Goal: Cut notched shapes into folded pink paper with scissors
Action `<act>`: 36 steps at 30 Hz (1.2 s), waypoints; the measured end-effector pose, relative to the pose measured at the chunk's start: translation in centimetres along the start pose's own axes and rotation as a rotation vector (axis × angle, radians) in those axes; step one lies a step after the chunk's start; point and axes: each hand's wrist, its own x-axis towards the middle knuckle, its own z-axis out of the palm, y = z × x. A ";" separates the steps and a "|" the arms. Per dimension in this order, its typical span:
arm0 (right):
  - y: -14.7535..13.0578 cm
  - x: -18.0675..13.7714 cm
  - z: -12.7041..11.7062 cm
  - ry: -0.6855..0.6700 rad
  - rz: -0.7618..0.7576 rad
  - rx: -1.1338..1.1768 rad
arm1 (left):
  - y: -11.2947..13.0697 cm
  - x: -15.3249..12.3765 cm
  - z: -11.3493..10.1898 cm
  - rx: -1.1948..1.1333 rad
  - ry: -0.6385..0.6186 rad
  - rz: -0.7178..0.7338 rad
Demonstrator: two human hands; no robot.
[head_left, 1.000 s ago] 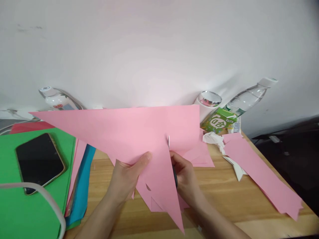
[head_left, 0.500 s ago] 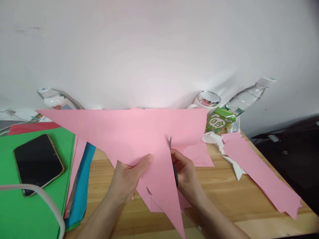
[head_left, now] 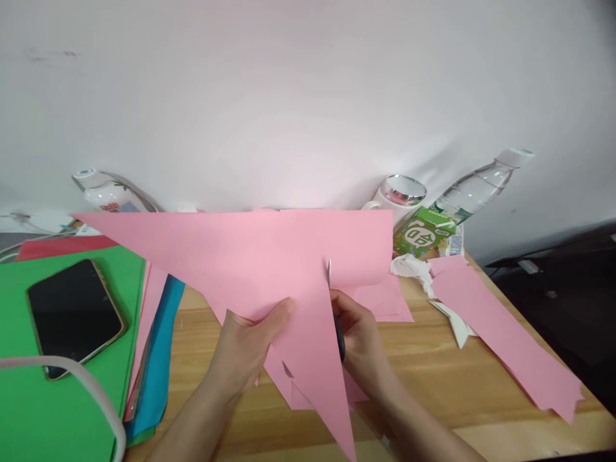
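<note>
A large sheet of pink paper (head_left: pixel 269 256) is held up over the desk, with a long pointed corner to the left and another hanging down. My left hand (head_left: pixel 250 343) pinches its lower middle, thumb on top and fingers hidden behind. Scissors (head_left: pixel 339 337) with a dark handle are gripped in my right hand (head_left: pixel 359 337), just right of the hanging part. One blade tip pokes up in front of the paper at the end of a cut; the rest of the blades is mostly hidden. Right of the cut, the paper curls away.
Left, a phone (head_left: pixel 76 314) lies on green sheets (head_left: pixel 29 410) beside a blue sheet (head_left: pixel 156 366); a pale cable (head_left: pixel 91 385) crosses them. Behind stand a mug (head_left: pixel 397 196), a green drink carton (head_left: pixel 423 234) and a clear bottle (head_left: pixel 481 186). Pink strips (head_left: pixel 500 340) and crumpled tissue (head_left: pixel 414 269) lie right.
The paper's right flap has shifted slightly left and curls a little more, showing more of the carton. The blade tip has turned slightly; both hands stay almost in place.
</note>
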 end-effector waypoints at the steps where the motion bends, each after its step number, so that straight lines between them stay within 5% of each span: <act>1: 0.0 0.0 0.0 0.003 0.001 -0.002 | 0.0 0.0 0.0 -0.004 0.007 0.014; 17: -0.2 0.0 0.2 0.042 -0.030 -0.018 | 0.7 0.1 0.4 -0.168 0.006 0.106; 28: -0.4 0.2 -0.1 0.039 -0.053 -0.037 | 0.2 0.0 -0.4 0.125 0.009 0.043; 36: -0.6 0.3 -0.2 0.047 -0.045 -0.036 | 0.6 0.1 0.0 0.114 0.064 0.164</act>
